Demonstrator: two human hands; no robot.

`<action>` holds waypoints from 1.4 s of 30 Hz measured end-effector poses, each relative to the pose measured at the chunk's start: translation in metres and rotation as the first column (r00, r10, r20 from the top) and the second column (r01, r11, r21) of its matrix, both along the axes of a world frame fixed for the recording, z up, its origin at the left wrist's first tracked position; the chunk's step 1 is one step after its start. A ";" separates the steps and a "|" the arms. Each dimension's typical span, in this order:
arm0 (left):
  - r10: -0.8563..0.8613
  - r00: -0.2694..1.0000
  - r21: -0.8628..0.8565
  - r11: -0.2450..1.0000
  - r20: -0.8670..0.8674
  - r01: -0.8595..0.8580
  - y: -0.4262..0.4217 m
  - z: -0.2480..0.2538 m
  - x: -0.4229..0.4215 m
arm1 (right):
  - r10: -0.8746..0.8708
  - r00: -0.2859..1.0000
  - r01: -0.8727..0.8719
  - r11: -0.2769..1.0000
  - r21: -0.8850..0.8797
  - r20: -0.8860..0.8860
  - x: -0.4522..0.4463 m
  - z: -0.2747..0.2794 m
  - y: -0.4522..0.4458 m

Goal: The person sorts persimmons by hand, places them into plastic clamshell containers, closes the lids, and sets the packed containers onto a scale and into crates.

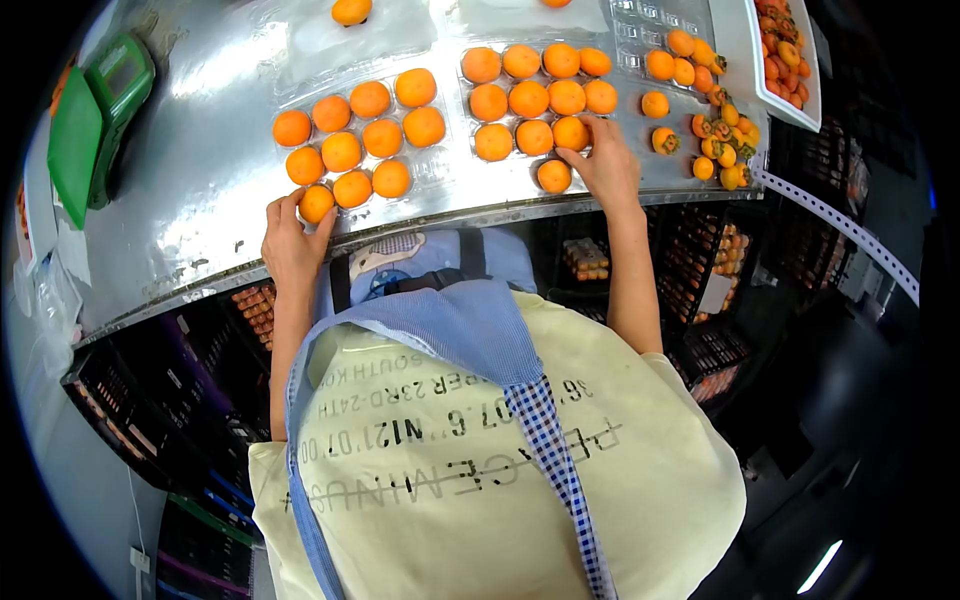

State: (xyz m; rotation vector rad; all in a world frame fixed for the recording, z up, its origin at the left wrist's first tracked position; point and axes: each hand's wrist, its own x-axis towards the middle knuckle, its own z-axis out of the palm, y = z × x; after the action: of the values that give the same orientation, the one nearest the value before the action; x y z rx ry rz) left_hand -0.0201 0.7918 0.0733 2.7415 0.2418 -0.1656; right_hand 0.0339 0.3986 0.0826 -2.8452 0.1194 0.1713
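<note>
My left hand (pixel 294 240) has thumb and fingers around a persimmon (pixel 316 204) at the near left corner of a clear plastic tray (pixel 440 150). Several other persimmons sit in rows in that tray. My right hand (pixel 610 170) is closed on another persimmon (pixel 571 133), in the near row of a second clear tray (pixel 470 128). Rows of persimmons fill the cups behind it. Just left of the right thumb, a single persimmon (pixel 554 176) lies close to the table's front edge.
A green scale (pixel 112 90) stands at the left of the metal table (pixel 190 150). At the right lie loose persimmons (pixel 725 140), some with leafy caps, and another clear tray (pixel 640 25). A white bin (pixel 812 90) of fruit stands beyond. Black crates (pixel 700 260) are below the table.
</note>
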 end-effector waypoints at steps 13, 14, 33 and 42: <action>0.297 0.846 -0.897 -0.143 -0.443 -0.419 0.037 -0.001 -0.012 | -0.109 0.882 0.377 -0.422 0.824 -0.459 -0.027 0.005 0.004; 0.236 0.871 -0.893 -0.250 -0.431 -0.375 0.040 -0.001 -0.013 | -0.061 0.882 0.374 -0.510 0.775 -0.467 -0.027 0.010 0.015; -0.367 0.752 -0.611 -0.439 -0.548 -0.659 -0.076 0.037 0.037 | 0.060 0.886 0.456 -0.306 0.836 -0.461 -0.014 0.024 0.080; -0.287 0.859 -0.893 -0.025 -0.424 -0.449 -0.083 0.044 0.032 | 0.261 0.830 0.554 -0.277 0.785 -0.494 -0.020 0.031 0.110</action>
State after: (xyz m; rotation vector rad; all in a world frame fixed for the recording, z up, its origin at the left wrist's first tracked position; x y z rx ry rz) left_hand 0.0122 0.7090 0.1176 1.0210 0.2655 -0.7281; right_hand 0.0136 0.5084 0.1134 -0.8448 0.3080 0.6327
